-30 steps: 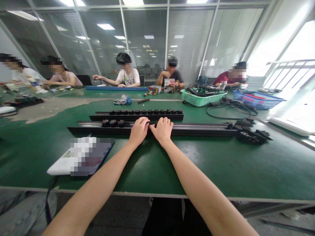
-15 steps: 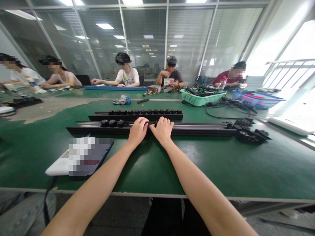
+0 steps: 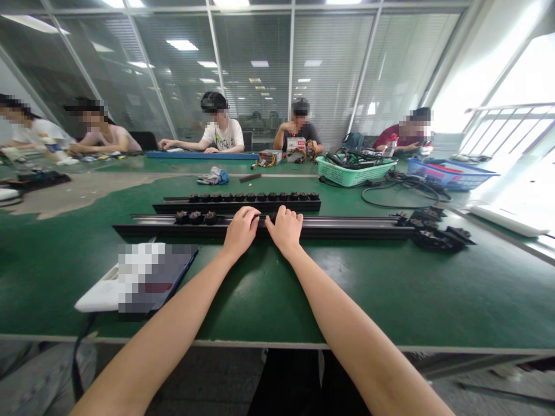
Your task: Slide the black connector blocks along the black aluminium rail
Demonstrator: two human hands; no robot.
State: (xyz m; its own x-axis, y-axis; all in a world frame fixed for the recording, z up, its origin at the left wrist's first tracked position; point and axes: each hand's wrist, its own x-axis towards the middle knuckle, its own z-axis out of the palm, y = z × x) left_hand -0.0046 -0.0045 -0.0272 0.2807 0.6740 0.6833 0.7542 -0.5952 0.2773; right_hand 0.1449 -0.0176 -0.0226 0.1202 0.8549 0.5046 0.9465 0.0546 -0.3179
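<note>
On the green table (image 3: 269, 289), seen from the head camera, both hands lie side by side on the near black rail (image 3: 347, 227), which runs across the table from left to right. The left hand (image 3: 241, 230) is curled, fingers bent down over the rail's top edge; the right hand (image 3: 285, 229) is curled the same way just beside it, thumbs nearly touching. Whether the fingers pinch a small part between them I cannot tell, since the knuckles hide the spot.

As for progress, I judge the work on the near rail to be at an early stage: three black round parts (image 3: 195, 216) sit in its channel to the left of the hands, and the long stretch to the right shows none. The far rail (image 3: 236, 204), shorter and lying parallel behind it, looks filled, with a row of about eleven such parts along its top. That makes two rails. At the right end of the near rail lies a loose cluster of dark parts (image 3: 436, 234), too jumbled to count.

Near the left forearm lies a flat white-and-dark device (image 3: 130, 280). Farther back stand a green basket (image 3: 353, 173) and a blue basket (image 3: 451, 175), and five other people sit at the far side.
</note>
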